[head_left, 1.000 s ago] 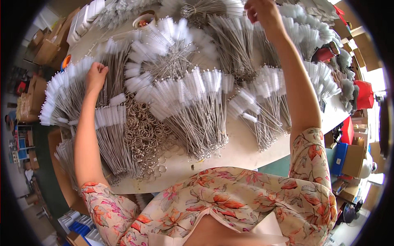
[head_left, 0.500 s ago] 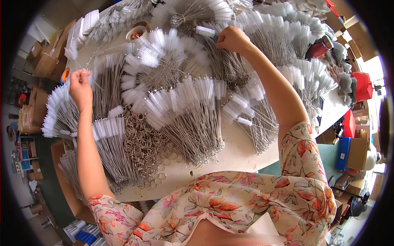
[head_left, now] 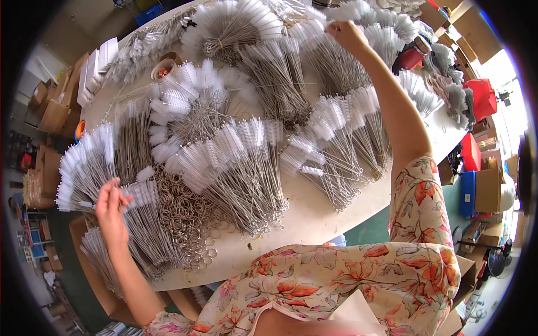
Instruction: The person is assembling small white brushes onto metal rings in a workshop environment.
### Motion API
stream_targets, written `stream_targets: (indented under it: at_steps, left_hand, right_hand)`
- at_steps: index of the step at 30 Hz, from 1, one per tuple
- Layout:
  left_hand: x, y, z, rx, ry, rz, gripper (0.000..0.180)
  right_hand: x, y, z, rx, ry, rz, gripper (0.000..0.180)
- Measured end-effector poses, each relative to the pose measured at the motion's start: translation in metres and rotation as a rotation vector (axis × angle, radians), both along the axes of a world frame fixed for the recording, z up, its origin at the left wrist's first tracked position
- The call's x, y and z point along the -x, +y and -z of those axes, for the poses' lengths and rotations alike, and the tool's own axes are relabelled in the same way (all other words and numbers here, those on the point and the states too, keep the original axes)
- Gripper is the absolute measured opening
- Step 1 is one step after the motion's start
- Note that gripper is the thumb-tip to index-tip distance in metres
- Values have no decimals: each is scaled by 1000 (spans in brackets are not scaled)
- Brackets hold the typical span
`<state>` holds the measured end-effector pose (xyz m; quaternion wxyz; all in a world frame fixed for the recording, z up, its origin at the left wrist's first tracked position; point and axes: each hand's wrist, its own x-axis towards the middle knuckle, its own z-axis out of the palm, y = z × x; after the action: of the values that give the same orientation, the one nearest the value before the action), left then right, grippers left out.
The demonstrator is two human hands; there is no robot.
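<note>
In the head view, a pale bench [head_left: 314,218] was heaped with fans of thin wire brushes, their white bristle ends spread outward and their twisted wire stems bunched together.

The left hand [head_left: 110,211] hung over the near left edge of the bench, fingers loosely spread. Its fingertips touched the white tips of a flat fan of brushes [head_left: 84,173] lying there; whether its grip had closed on any single brush could not be told. Just to the right of that hand lay a smaller bundle of brushes [head_left: 147,224], and beside it a pile of metal rings [head_left: 185,213] spilled toward the bench's front edge.

The right hand [head_left: 347,36] was stretched far across the bench to the back. Its grip was narrow, thumb and fingers pinched on the white bristle end of a brush [head_left: 334,22] at the top of a far bundle [head_left: 330,61]. The forearm ran down over other fanned bundles to a flowered sleeve [head_left: 420,201].

In the middle of the bench a large fan of brushes [head_left: 235,162] lay between the two hands, well apart from both. A roll of tape [head_left: 163,66] stood near the far left, beside stacked white sheets [head_left: 95,67]. Cardboard boxes [head_left: 53,109] stood off the left edge, and red containers [head_left: 481,98] sat at the right.
</note>
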<state>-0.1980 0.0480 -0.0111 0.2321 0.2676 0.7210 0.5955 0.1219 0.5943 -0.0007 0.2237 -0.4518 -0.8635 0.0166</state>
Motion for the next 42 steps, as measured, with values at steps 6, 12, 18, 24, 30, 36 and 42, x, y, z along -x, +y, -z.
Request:
stream_targets:
  at_steps: [6, 12, 18, 24, 30, 36, 42]
  left_hand:
    - [-44, -19, 0, -46, -238, -56, 25]
    - [-75, -14, 8, -194, -442, -51, 26]
    - [-119, 5, -19, -228, -240, 95, 27]
    - [-177, 68, -25, -425, 182, 190, 22]
    - [-192, 52, -3, -549, 564, 63, 17]
    - [-218, 28, 38, -511, 351, 236, 21]
    - [-241, -4, 76, -404, 811, 185, 34]
  right_hand:
    - [-3, -11, 10, 72, -90, 147, 18]
    - [-8, -11, -16, -31, -65, 189, 22]
    - [6, -101, -92, 290, 768, -456, 22]
    - [47, -312, -47, 1128, 974, -975, 25]
    - [24, -389, -16, 893, 953, -980, 28]
    - [8, -413, 37, 1745, 1210, -624, 27]
    - [-14, -394, 29, 1754, 996, -642, 19]
